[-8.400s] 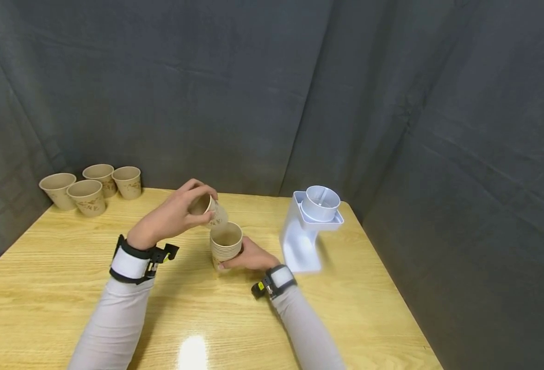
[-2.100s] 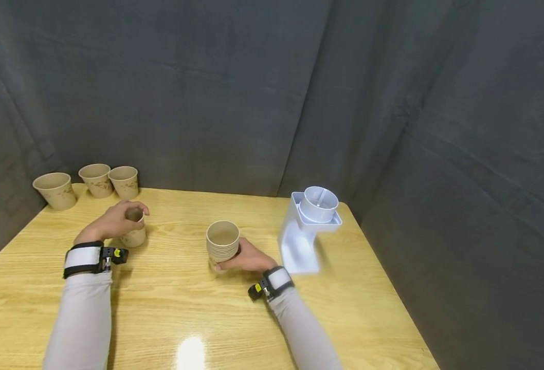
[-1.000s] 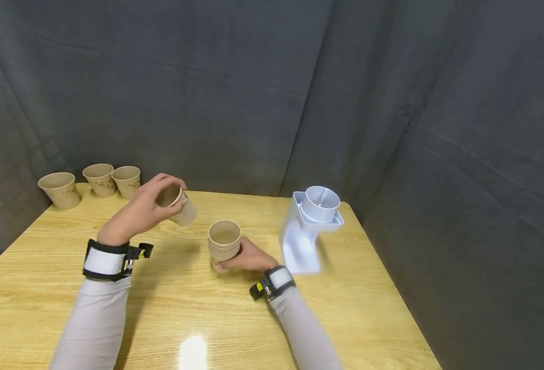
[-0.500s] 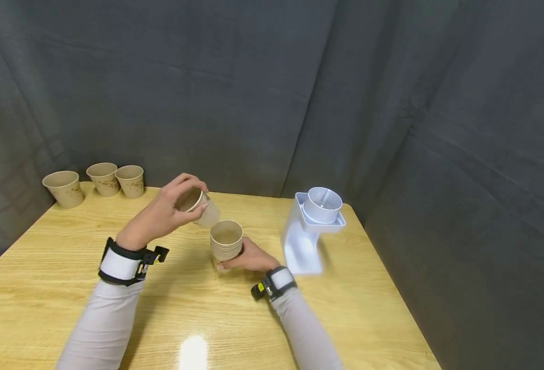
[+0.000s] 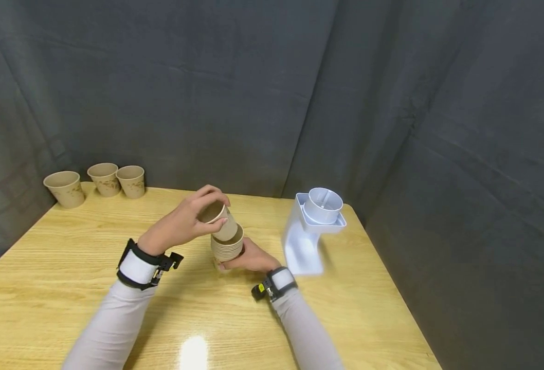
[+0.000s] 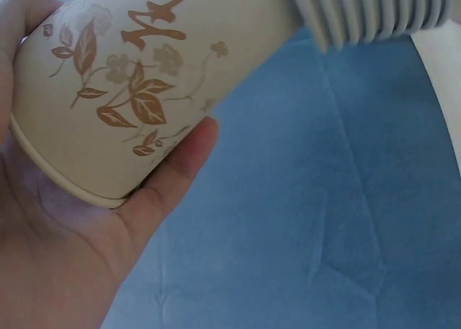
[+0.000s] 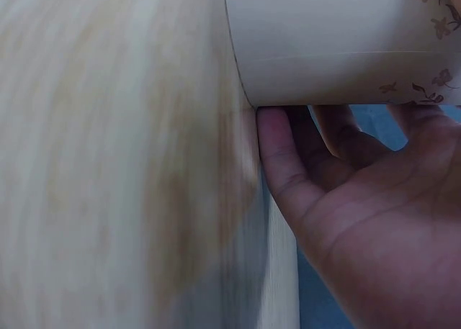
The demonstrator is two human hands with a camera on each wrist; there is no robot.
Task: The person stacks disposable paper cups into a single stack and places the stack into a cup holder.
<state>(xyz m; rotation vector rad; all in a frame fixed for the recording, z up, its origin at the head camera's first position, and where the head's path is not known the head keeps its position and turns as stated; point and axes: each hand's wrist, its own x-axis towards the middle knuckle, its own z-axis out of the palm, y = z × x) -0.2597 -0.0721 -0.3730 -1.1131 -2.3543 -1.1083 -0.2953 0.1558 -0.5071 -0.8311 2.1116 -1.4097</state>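
Note:
In the head view my left hand (image 5: pixel 186 222) grips a beige paper cup (image 5: pixel 228 229), tilted, its base dipping into the mouth of a stack of paper cups (image 5: pixel 227 251). The left wrist view shows brown leaf prints on this held cup (image 6: pixel 137 91), thumb along its side, and the stack's ridged rims (image 6: pixel 371 12) at its far end. My right hand (image 5: pixel 252 256) holds the stack upright low on its side. Seen from the right wrist, the lowest cup (image 7: pixel 331 41) of the stack stands on the table with my fingers curled against it.
Three more paper cups stand at the back left: one at the corner (image 5: pixel 66 190), the others side by side (image 5: pixel 105 180). A white plastic stand with a round cup-like top (image 5: pixel 323 206) is right of my right hand. Dark curtains (image 5: pixel 207 92) border the wooden table (image 5: pixel 216 318).
Over the last seconds my left hand took a cup from the back-left group and carried it right, onto the stack's mouth. My right hand has stayed at the stack.

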